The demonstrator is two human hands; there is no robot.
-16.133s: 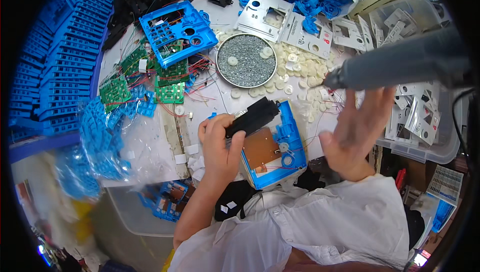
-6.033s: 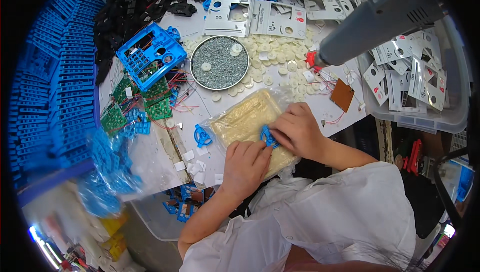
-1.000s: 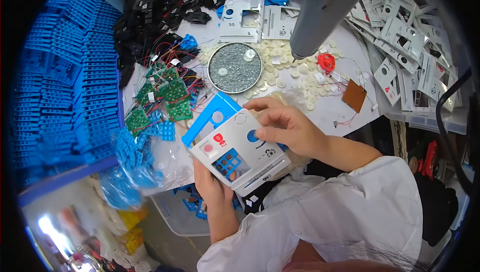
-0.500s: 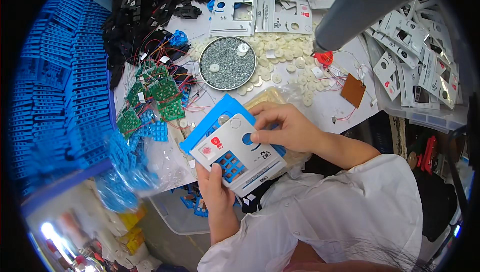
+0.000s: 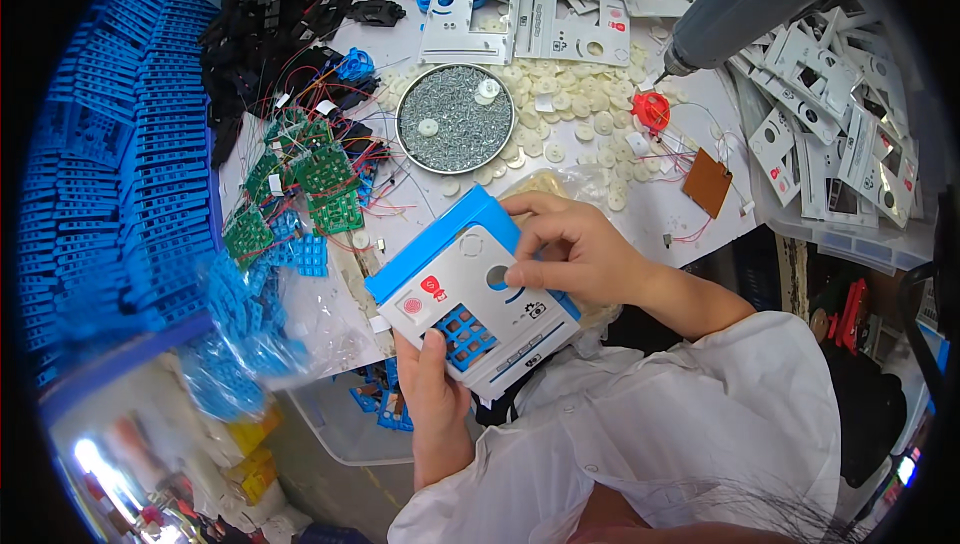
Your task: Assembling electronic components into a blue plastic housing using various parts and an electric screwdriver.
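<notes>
A white printed faceplate (image 5: 468, 279) with a round hole and a rectangular cutout lies over a blue plastic housing (image 5: 440, 244), tilted above the table's front edge. Blue keypad buttons (image 5: 467, 338) show through the rectangular cutout. At the lower left edge my left hand (image 5: 437, 374) grips both parts, its thumb on the faceplate. My right hand (image 5: 575, 249) holds the upper right edge, with its thumb beside the round hole; its other fingers curl over, partly hidden behind the parts.
Beyond the parts stands a round tin of screws (image 5: 455, 129), beside scattered cream discs (image 5: 590, 109). An electric screwdriver (image 5: 745, 19) hangs at upper right. Green circuit boards (image 5: 325, 174) with wires lie left, near stacked blue housings (image 5: 165, 164). More faceplates (image 5: 840, 124) fill a clear bin.
The faceplate has come closer into line with the blue housing, covering the gap between them that showed the inside. The hanging screwdriver has swung up and right.
</notes>
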